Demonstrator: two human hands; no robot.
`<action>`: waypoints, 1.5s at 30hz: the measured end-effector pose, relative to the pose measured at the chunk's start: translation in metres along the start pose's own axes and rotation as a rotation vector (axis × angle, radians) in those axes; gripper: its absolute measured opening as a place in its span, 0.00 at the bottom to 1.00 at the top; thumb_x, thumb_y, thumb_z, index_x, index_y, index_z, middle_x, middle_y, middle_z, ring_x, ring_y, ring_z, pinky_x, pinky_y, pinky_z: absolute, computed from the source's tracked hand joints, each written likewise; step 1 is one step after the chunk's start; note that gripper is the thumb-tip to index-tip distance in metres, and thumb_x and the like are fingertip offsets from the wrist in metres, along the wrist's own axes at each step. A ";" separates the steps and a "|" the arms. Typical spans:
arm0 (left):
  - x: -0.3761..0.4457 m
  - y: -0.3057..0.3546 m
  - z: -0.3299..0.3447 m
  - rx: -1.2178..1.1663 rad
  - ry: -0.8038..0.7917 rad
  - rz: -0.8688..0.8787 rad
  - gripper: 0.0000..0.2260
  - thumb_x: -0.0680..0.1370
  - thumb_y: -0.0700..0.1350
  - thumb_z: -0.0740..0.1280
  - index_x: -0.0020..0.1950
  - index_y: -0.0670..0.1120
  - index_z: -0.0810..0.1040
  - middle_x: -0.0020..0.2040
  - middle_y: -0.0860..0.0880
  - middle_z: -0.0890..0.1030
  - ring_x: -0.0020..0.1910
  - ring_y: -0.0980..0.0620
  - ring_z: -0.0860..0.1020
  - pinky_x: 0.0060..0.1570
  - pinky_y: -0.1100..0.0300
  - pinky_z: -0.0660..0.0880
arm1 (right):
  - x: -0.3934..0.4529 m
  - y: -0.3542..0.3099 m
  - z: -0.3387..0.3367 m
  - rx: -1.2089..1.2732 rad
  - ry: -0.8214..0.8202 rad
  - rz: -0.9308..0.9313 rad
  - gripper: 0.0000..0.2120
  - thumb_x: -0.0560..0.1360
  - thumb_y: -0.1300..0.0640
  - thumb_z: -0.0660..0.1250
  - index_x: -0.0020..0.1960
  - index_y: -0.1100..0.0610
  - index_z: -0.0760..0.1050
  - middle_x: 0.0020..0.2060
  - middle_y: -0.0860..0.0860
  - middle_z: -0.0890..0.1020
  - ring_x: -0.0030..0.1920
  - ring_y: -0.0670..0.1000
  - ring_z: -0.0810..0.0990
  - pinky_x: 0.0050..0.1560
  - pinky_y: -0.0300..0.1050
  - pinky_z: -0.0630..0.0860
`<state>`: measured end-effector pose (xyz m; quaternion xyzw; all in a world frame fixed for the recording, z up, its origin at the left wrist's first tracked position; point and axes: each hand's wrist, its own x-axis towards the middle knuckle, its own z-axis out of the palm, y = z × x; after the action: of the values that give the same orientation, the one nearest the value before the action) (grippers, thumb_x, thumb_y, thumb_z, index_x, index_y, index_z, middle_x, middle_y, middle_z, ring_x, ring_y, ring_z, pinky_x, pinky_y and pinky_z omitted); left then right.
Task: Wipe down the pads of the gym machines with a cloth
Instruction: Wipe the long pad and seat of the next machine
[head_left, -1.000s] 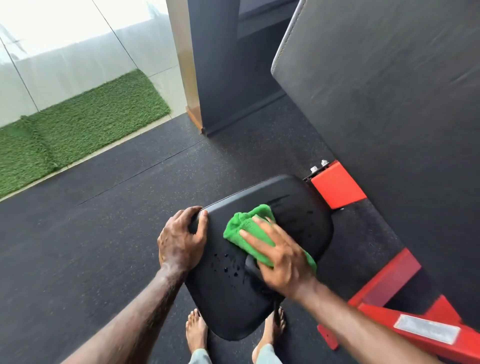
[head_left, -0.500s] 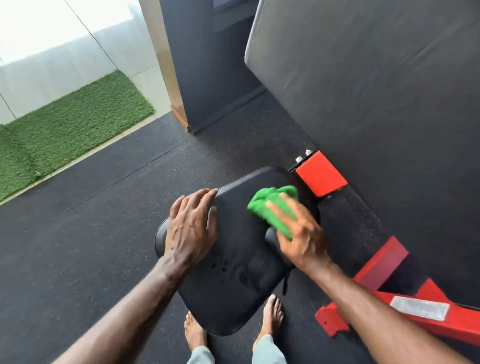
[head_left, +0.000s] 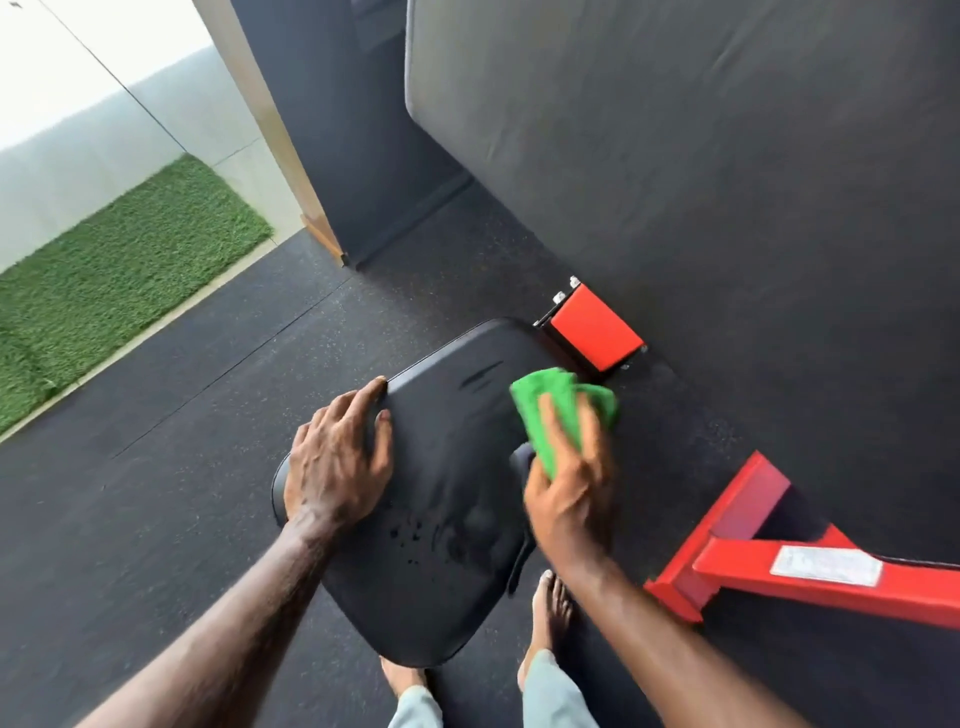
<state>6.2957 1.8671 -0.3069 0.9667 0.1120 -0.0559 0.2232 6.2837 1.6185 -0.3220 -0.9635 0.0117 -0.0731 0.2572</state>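
Observation:
A black seat pad (head_left: 447, 519) with wet drops on its near half fills the lower middle of the head view. My left hand (head_left: 337, 457) lies flat on the pad's left edge, fingers spread over the rim. My right hand (head_left: 566, 488) presses a green cloth (head_left: 561, 410) onto the pad's far right side, fingers laid over the cloth; the hand is motion-blurred. A large dark back pad (head_left: 701, 182) leans up on the right.
Red machine frame parts stand at the right (head_left: 769, 551) and behind the seat (head_left: 592, 332). My bare feet (head_left: 550, 608) are under the seat on black rubber flooring (head_left: 156, 467). Green turf (head_left: 104, 260) lies far left by a glass wall.
My right hand slid the green cloth from the pad's middle toward its far right corner. My left hand shifted from gripping the left rim to resting flatter on the pad.

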 end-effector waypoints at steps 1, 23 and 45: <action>0.000 -0.001 -0.001 -0.004 0.002 -0.001 0.20 0.83 0.53 0.61 0.76 0.56 0.70 0.68 0.51 0.79 0.64 0.45 0.77 0.64 0.48 0.72 | -0.016 -0.009 -0.001 -0.009 -0.096 -0.158 0.27 0.76 0.60 0.65 0.75 0.52 0.74 0.76 0.61 0.70 0.71 0.65 0.73 0.73 0.54 0.70; 0.002 0.004 -0.003 -0.151 0.051 -0.006 0.15 0.82 0.52 0.65 0.69 0.56 0.77 0.64 0.54 0.82 0.60 0.49 0.80 0.59 0.51 0.77 | -0.064 -0.030 -0.010 0.032 -0.188 -0.159 0.25 0.79 0.54 0.60 0.76 0.51 0.74 0.77 0.60 0.70 0.73 0.64 0.73 0.73 0.55 0.71; -0.024 -0.065 0.001 -1.184 -0.063 -0.576 0.15 0.78 0.60 0.71 0.48 0.50 0.86 0.45 0.51 0.83 0.45 0.55 0.78 0.52 0.53 0.74 | -0.078 -0.075 0.010 0.125 -0.424 -0.686 0.31 0.70 0.55 0.67 0.74 0.44 0.75 0.76 0.51 0.72 0.73 0.59 0.73 0.70 0.55 0.74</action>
<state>6.2564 1.9187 -0.3310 0.6099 0.3713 -0.0707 0.6965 6.2065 1.6936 -0.3041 -0.8876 -0.3683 0.0451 0.2728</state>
